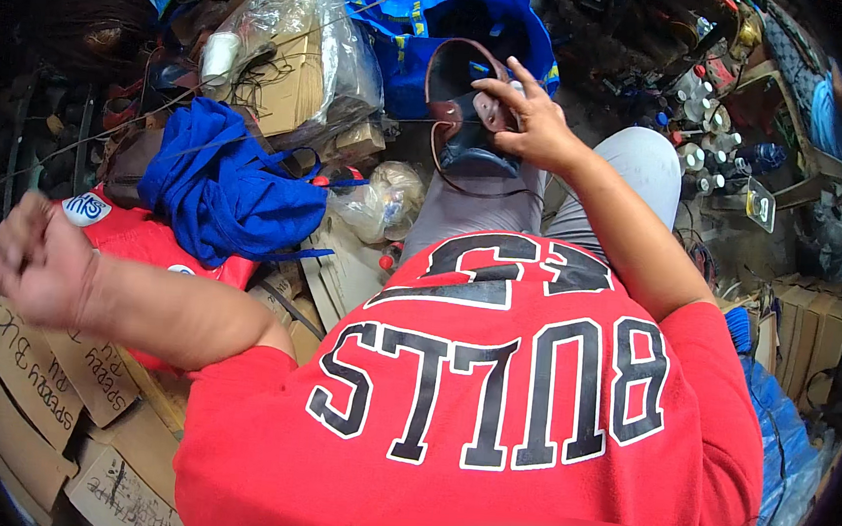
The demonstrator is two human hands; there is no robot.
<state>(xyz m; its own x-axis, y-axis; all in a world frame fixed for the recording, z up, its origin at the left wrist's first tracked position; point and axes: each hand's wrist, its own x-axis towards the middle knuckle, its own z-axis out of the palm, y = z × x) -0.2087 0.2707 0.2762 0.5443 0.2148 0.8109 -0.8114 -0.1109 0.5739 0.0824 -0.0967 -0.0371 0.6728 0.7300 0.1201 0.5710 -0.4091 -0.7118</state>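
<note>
On my grey-trousered lap lies a dark leather shoe piece (449, 117) with brown strip edging that curves up in a loop. My right hand (536, 119) grips it from the right, thumb and fingers closed around a pinkish-brown flap, one finger raised. Far out to the left, my left hand (40, 263) is lifted and smeared by motion, its fingers curled in. Whether anything is inside them is hidden. A thin dark line runs across the scene between the left side and the shoe piece; its ends are hard to make out.
A blue bag (397, 68) stands open beyond my knees. To the left lie a blue cloth (234, 184), a red bag (132, 230) and a plastic-wrapped carton (303, 66). Flattened cardboard (37, 371) sits at lower left. Several small bottles (703, 137) stand at right, near brown boxes (811, 328).
</note>
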